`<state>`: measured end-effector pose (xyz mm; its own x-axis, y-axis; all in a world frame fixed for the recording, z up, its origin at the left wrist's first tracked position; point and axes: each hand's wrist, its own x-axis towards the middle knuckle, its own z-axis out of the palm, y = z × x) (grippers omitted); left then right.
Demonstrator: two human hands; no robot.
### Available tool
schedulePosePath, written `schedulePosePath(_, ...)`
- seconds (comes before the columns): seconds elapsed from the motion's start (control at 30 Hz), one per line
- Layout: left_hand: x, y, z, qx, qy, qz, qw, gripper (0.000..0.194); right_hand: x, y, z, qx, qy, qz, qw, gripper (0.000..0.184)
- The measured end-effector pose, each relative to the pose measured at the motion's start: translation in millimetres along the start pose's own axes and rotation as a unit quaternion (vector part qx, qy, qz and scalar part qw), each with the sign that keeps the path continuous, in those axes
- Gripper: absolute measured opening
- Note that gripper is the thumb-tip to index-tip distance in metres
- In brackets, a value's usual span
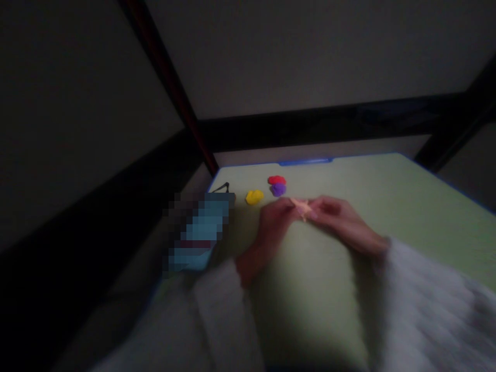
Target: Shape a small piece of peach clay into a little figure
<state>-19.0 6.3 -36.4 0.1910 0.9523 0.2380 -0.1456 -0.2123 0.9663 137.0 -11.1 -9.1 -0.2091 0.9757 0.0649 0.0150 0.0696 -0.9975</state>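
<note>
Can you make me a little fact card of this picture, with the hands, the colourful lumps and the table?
Left hand: pinching a small, pale-peach, uneven, clay-like piece
Right hand: pinching the piece's other side
Lumps: yellow, rounded, clay-like lump; red, flattish, clay-like lump; purple, rounded, clay-like lump
Places: purple nearer than red; yellow to their left
Table: pale-green tabletop, blue edge
</note>
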Motion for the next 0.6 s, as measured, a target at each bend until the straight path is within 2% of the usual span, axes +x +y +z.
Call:
schedulePosePath(0.3, -0.9, 0.7, 2.9, -0.056, -0.015, -0.054, 0.997, 0.021, 1.0, 1.3, -1.4, -0.017, -0.005, -0.022, 1.000, 0.028)
schedulePosePath(0.43, -0.9, 2.2, 1.5, -0.023, -0.032, -0.081, 0.996, 0.024, 1.7, 6.2, -2.6, -0.016, -0.009, -0.044, 0.999, 0.028)
schedulePosePath(0.6, -0.5, 3.1, 1.5, -0.006, -0.003, -0.072, 0.997, 0.023, 0.8, 6.5, -3.5, -0.067, 0.044, -0.078, 0.994, 0.025)
